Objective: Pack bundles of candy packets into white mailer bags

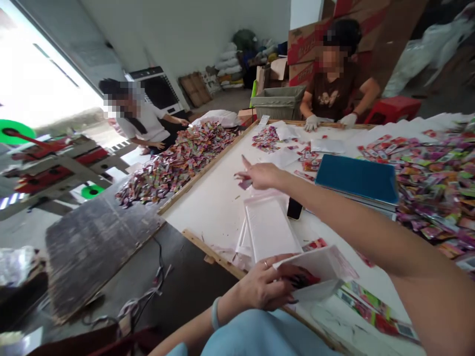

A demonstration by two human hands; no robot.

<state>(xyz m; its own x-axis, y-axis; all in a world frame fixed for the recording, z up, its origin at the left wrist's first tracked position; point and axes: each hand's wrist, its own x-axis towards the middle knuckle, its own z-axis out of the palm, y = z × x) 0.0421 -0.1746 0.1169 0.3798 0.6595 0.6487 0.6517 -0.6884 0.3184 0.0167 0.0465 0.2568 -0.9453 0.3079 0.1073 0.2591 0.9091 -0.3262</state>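
My left hand (265,284) grips an open white plastic bag (315,262) at the table's near edge, its fingers partly inside the mouth. Something red shows inside the bag. Stretched out over the table, my right hand (261,175) has a small purplish packet (245,184) at its fingers, with one finger sticking up. A stack of flat white plastic bags (272,230) lies between my hands. Close by on the right is a dark phone-like object (294,208). Long strips of colourful packets (374,309) lie near my right forearm.
A blue-topped stack (358,178) stands beside a large heap of packets (438,183) on the right. Another heap (185,158) lies left of the table's wooden rim (208,175). A gloved co-worker (334,94) sits across; another person (141,121) sits at the left heap.
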